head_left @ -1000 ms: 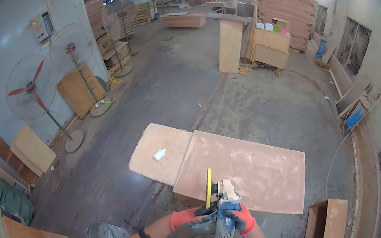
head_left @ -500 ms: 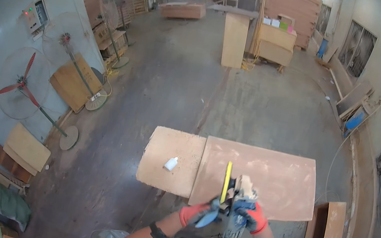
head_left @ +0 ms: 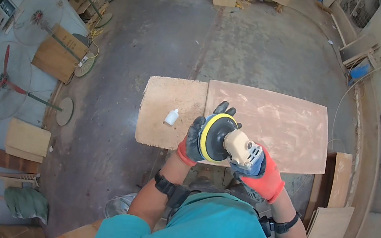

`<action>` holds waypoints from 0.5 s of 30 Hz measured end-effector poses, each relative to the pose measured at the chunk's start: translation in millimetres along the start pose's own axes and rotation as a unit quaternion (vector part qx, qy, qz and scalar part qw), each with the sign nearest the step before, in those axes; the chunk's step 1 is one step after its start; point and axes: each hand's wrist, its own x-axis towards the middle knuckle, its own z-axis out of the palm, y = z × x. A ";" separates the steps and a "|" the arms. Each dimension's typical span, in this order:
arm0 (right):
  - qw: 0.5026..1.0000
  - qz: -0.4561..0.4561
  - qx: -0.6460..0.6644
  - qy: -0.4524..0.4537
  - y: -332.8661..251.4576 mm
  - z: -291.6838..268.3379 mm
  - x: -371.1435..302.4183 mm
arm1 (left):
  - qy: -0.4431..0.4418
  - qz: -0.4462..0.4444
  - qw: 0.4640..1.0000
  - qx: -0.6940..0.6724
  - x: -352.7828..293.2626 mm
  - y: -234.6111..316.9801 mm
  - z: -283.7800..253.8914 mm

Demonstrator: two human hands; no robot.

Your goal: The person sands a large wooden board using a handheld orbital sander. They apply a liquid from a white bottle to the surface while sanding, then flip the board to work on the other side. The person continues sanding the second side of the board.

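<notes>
Right hand (head_left: pixel 263 176) gripped the sander (head_left: pixel 241 147) by the panel's (head_left: pixel 284 123) near edge, left hand (head_left: pixel 193 139) spread behind the yellow-rimmed pad (head_left: pixel 218 135), contact hidden; panel showed patchy pale smudges, pad facing away from it.

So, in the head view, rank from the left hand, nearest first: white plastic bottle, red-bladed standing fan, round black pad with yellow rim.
1. Round black pad with yellow rim, against the left hand.
2. White plastic bottle, to the left, on the pale board.
3. Red-bladed standing fan, at the far left.
</notes>
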 end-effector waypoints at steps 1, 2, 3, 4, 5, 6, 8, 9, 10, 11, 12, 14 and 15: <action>1.000 0.003 -0.007 0.002 1.7 -0.6 0.0 | -0.003 -0.004 1.000 0.003 2.1 -1.2 2.3; 1.000 0.004 -0.011 0.002 1.0 -0.6 1.0 | -0.006 -0.006 1.000 0.006 3.6 -0.8 4.1; 1.000 0.004 -0.015 0.001 -0.8 -0.1 1.8 | -0.009 -0.007 1.000 0.008 4.7 0.0 5.2; 1.000 0.005 -0.018 0.001 -1.1 1.1 2.1 | -0.012 -0.009 1.000 0.011 4.8 0.4 5.3; 1.000 0.005 -0.006 0.003 0.8 -0.6 2.3 | -0.007 -0.011 1.000 0.014 7.4 -1.3 6.6; 1.000 0.005 0.008 0.007 4.6 -1.3 2.4 | -0.001 -0.014 1.000 0.016 9.9 -3.1 7.4; 0.999 0.002 0.045 0.014 12.3 -5.1 0.8 | 0.009 -0.015 1.000 0.010 19.0 -8.7 13.7; 0.997 -0.001 0.070 0.018 15.2 -6.1 -0.3 | 0.014 -0.015 1.000 0.002 24.4 -13.1 20.9; 0.995 -0.004 0.095 0.025 20.3 -6.5 -1.2 | 0.018 -0.017 1.000 -0.007 29.4 -18.6 27.0; 0.993 0.013 0.118 0.017 34.4 -8.6 -1.1 | 0.010 0.009 1.000 0.006 36.0 -29.0 21.2; 0.971 0.051 0.234 0.001 37.6 -6.9 0.5 | 0.008 0.039 0.999 0.023 39.3 -35.8 14.2; 0.955 0.069 0.287 -0.004 47.6 -13.8 1.5 | 0.029 0.077 0.994 0.071 46.3 -52.3 4.8; 0.966 0.096 0.238 0.006 57.3 -17.9 2.0 | 0.044 0.081 0.991 0.094 49.7 -56.9 8.4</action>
